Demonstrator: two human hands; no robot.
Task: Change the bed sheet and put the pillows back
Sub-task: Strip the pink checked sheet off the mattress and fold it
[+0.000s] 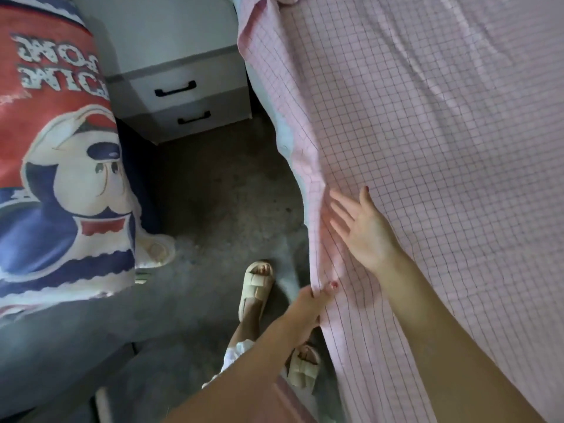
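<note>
Grey concrete floor (213, 184) borders the bed, where the pink checked sheet (427, 148) covers the mattress. The left hand (311, 300) pinches its hanging edge; the right hand (363, 230) lies flat, fingers straight. A hard tug could pull the far side askew.

Left hand (314, 296) pinching, thumb curled — right hand (363, 230) flat, fingers spread.

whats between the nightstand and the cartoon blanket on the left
Nothing but a dark gap and bare grey floor, seen in the head view. The nightstand stands against the bed's pink sheet; the blanket hangs apart from it.
</note>
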